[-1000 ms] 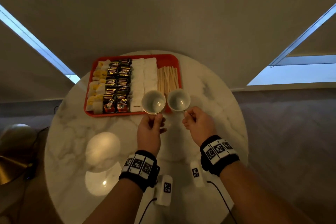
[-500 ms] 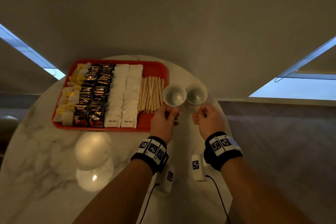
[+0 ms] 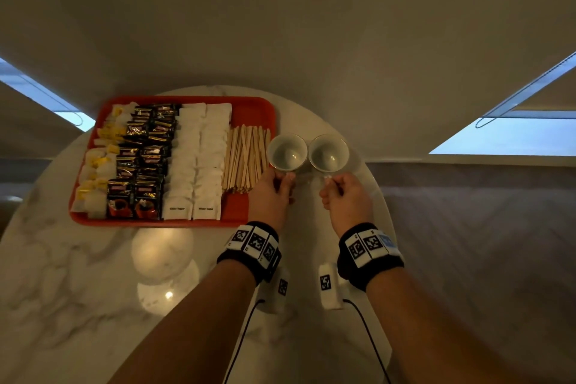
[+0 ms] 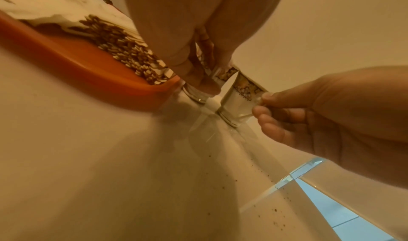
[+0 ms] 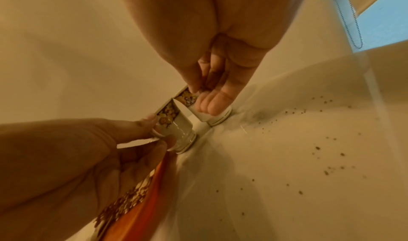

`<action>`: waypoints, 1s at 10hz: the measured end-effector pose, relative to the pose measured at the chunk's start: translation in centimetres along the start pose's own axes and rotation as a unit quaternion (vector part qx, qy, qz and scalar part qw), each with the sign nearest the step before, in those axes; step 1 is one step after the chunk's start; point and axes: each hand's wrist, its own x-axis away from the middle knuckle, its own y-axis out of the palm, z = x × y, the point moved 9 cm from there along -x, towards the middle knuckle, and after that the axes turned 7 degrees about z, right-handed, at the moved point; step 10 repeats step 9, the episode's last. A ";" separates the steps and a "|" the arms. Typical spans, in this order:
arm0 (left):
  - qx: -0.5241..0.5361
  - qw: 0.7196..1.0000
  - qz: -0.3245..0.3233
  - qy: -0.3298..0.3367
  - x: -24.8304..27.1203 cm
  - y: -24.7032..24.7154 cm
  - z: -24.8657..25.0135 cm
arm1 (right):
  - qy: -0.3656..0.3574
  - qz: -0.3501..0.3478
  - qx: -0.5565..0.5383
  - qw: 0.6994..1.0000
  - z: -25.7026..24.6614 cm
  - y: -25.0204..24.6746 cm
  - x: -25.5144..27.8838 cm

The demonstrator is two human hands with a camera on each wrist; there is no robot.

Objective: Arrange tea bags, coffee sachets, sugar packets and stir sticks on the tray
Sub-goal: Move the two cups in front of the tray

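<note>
A red tray (image 3: pixel 249 109) holds rows of tea bags (image 3: pixel 99 165), dark coffee sachets (image 3: pixel 143 159), white sugar packets (image 3: pixel 199 159) and wooden stir sticks (image 3: pixel 244 159). Two small white cups with gold-patterned rims stand side by side on the table, just right of the tray. My left hand (image 3: pixel 282 178) pinches the handle of the left cup (image 3: pixel 286 153). My right hand (image 3: pixel 332 181) pinches the handle of the right cup (image 3: pixel 328 153). The wrist views show both cup bases (image 4: pixel 227 117) (image 5: pixel 218 119) down at the tabletop.
The round white marble table (image 3: pixel 93 290) reflects a lamp (image 3: pixel 162 249) near the tray's front edge. Its right edge (image 3: pixel 385 206) runs close to my right hand. Dark specks (image 5: pixel 320 148) lie on the table to the right of the cups. A wall rises behind.
Both hands carried the cups to the right, from over the tray's near right corner to the table beside the tray. The items on the tray have not moved.
</note>
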 end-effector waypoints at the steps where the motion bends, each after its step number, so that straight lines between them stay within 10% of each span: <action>1: -0.034 0.999 0.000 0.013 -0.2 -0.1 0.1 | -0.009 0.012 0.022 1.000 0.0 -0.3 -0.2; 10: -0.140 0.990 -0.006 0.010 1.2 -2.5 0.8 | 0.016 0.006 0.064 0.998 0.7 -2.1 2.3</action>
